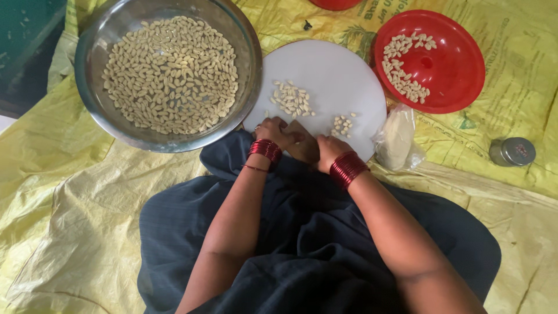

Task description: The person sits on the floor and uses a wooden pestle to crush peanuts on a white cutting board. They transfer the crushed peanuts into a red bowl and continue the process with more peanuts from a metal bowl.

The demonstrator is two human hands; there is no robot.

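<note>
My left hand [276,131] and my right hand [324,149] meet at the near edge of a round white board [331,70]. Both wear red bangles. The fingers of both hands are curled toward each other, and whatever lies between them is hidden. Two small heaps of pale peeled nuts lie on the board: a bigger heap [292,99] just beyond my left hand and a smaller heap [343,124] just beyond my right hand.
A large steel bowl [93,40] of pale nuts stands at the left, touching the board. A red plate [459,64] holding a curved row of nuts sits at the right. Nearby lie a plastic bag of white powder [397,139] and a small metal tin [512,152]. Yellow sacking [70,203] covers the floor.
</note>
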